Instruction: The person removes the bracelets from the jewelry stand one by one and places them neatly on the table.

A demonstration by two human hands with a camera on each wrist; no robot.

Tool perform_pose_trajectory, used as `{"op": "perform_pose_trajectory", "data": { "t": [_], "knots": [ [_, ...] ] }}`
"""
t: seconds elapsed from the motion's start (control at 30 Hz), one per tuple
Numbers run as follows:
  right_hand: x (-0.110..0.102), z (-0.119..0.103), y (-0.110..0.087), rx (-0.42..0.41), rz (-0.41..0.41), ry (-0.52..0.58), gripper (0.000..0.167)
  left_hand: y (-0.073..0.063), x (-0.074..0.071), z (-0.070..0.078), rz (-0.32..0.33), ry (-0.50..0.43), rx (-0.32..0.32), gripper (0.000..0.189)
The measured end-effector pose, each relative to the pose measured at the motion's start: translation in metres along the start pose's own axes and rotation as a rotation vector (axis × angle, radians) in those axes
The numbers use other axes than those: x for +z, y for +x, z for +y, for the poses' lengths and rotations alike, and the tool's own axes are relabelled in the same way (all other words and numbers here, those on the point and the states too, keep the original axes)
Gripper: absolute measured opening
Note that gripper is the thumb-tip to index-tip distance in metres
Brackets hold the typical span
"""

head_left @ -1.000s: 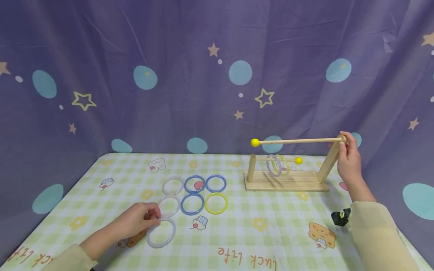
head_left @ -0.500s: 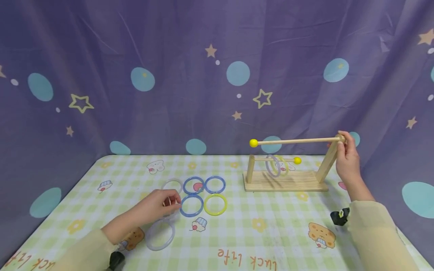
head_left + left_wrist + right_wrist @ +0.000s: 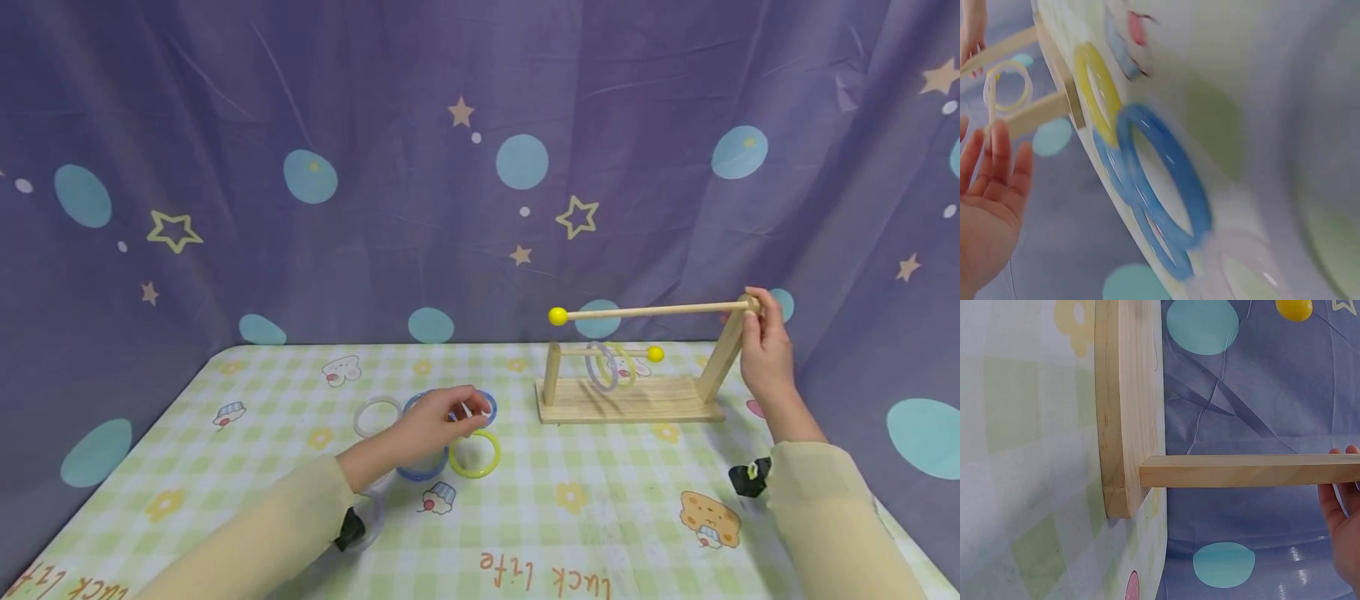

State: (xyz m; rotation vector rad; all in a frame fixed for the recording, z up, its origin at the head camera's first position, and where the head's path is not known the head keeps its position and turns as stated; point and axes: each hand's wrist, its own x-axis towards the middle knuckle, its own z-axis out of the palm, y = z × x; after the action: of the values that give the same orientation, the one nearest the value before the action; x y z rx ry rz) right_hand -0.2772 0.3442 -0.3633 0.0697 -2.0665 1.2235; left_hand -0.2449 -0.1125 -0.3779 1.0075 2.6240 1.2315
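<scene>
My left hand hovers over several rings on the table, fingers loosely bent with nothing between them. Beneath it lie a blue ring and others, partly covered by the hand. A yellow ring lies just in front of its fingertips. With my right hand I grip the top of the tall post of a wooden stand. From that post a long rod runs left to a yellow ball. A purple ring and a pale yellow ring hang on the stand's lower rod.
A clear ring lies at the back left of the group; a pale purple ring is partly under the left sleeve. The stand's base rests on the checked tablecloth, near the patterned curtain behind the table.
My left hand has moved right and away from me, from beside the near pale purple ring to over the blue rings. My right hand keeps its grip on the post.
</scene>
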Motion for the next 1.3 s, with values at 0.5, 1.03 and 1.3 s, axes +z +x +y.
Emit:
{"op": "perform_pose_trajectory", "data": {
  "t": [0.5, 1.03, 1.3],
  "knots": [
    [0.001, -0.001, 0.001, 0.024, 0.015, 0.006, 0.038, 0.06, 0.053, 0.03, -0.035, -0.208, 0.016, 0.012],
    [0.003, -0.001, 0.001, 0.024, 0.016, 0.008, 0.038, 0.103, 0.111, 0.057, -0.016, -0.394, 0.005, 0.035],
    [0.003, -0.001, 0.001, 0.027, 0.025, 0.019, 0.038, 0.114, 0.133, 0.06, 0.086, -0.409, -0.006, 0.039]
  ]
}}
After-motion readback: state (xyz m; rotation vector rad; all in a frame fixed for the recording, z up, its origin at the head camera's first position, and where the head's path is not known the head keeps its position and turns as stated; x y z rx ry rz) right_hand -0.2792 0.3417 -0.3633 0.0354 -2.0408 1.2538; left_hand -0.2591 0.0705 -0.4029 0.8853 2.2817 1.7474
